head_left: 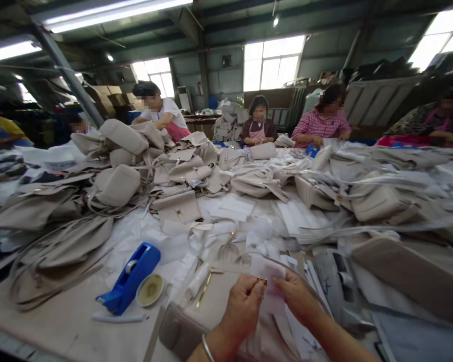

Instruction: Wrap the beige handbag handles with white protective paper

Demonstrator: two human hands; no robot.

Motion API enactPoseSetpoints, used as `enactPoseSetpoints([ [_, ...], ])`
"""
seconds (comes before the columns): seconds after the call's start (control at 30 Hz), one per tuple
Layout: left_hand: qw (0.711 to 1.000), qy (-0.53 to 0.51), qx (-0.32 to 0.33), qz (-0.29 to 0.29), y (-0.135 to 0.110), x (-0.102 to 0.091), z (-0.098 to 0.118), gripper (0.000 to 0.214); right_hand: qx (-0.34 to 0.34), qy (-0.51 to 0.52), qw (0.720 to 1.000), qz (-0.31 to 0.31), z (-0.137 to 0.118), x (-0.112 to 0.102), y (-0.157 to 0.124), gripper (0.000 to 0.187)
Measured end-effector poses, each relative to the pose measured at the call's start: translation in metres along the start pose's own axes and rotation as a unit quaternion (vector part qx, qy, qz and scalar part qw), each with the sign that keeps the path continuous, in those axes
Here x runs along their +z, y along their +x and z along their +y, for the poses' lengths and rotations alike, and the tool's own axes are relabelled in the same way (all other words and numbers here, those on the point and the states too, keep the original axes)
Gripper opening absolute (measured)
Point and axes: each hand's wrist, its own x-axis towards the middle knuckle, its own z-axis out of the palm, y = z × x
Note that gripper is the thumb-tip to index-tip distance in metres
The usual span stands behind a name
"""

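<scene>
A beige handbag (189, 322) lies in front of me, with a gold zipper (204, 287) on its face. Over its right side, my left hand (243, 304) is closed, pinching a small piece of gold-coloured metal hardware (262, 280). Close beside it, my right hand (296, 291) has its thumb and fingers closed on a thin white wrapping sheet (272, 296). The sheet hangs between both hands and hides part of the bag. A beige strap (309, 284) arcs behind my right hand.
To the left stand a blue tape dispenser (130, 279) and a round shallow container (151, 290). A grey tape dispenser (340, 281) is at the right. Heaped beige bags (181, 171) and white sheets (230, 207) spread across the table. Several people work along the far side.
</scene>
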Motion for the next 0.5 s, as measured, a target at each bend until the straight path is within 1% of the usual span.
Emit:
enactPoseSetpoints([
  [0.1,0.993,0.093,0.064,0.042,0.002,0.003,0.010,0.034,0.000,0.076,0.997,-0.033,-0.002,0.009,-0.016,0.033],
  [0.17,0.988,0.120,0.075,0.054,0.004,0.004,0.015,0.027,0.000,0.110,0.992,-0.064,-0.006,0.015,-0.022,0.031],
  [0.27,0.994,0.091,0.045,0.033,0.006,0.004,0.023,0.025,0.002,0.160,0.981,-0.109,-0.009,0.025,-0.027,0.032],
  [0.4,0.998,0.060,0.011,0.016,0.006,0.000,0.028,0.025,-0.007,0.206,0.967,-0.151,-0.013,0.034,-0.031,0.033],
  [0.47,0.997,0.065,0.005,0.029,0.006,-0.003,0.028,0.027,-0.007,0.201,0.965,-0.166,-0.016,0.035,-0.030,0.033],
  [0.5,0.996,0.070,0.006,0.046,0.007,-0.004,0.029,0.034,-0.006,0.187,0.967,-0.170,-0.018,0.034,-0.030,0.033],
])
